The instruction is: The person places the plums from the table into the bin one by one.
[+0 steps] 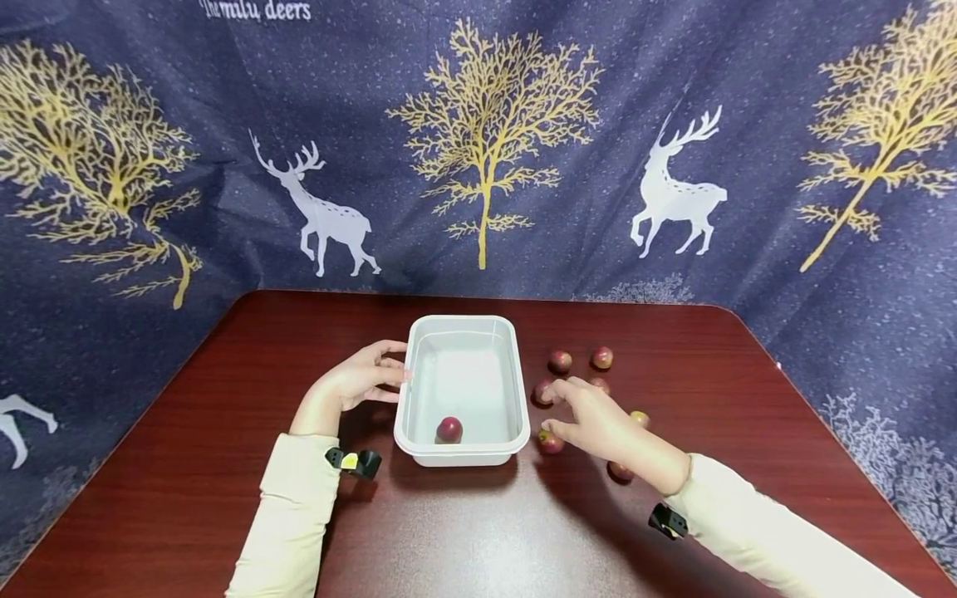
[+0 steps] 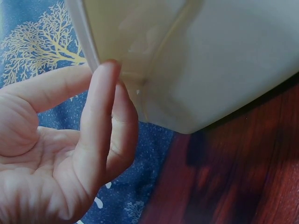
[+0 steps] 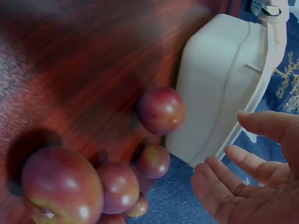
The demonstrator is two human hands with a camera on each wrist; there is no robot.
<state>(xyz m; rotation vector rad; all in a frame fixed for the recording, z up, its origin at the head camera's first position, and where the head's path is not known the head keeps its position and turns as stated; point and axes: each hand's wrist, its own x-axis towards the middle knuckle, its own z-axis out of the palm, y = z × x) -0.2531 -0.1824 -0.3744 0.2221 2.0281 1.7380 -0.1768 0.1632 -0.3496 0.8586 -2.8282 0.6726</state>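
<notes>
Where the worktop (image 1: 419,531) lies nearest, its dark red-brown, wood-grained surface carries a pale, glossy patch of light. Cream sleeves (image 1: 292,498) reach in over it from both sides, small black devices (image 1: 367,464) at the wrists. The right hand (image 1: 601,419), its fingers loosely spread and holding nothing, hovers among reddish fruits (image 1: 551,443) scattered to the right of a white tub (image 1: 463,457). One red fruit (image 1: 449,429) sits inside, by the tub's near wall, while the left hand (image 1: 362,375) pinches the left rim. Farther off, the worktop ends in a straight edge with rounded corners. Behind it hangs a creased navy cloth (image 1: 568,257), printed with golden trees (image 1: 486,187), white deer (image 1: 680,201) and pale lettering (image 1: 256,10).
</notes>
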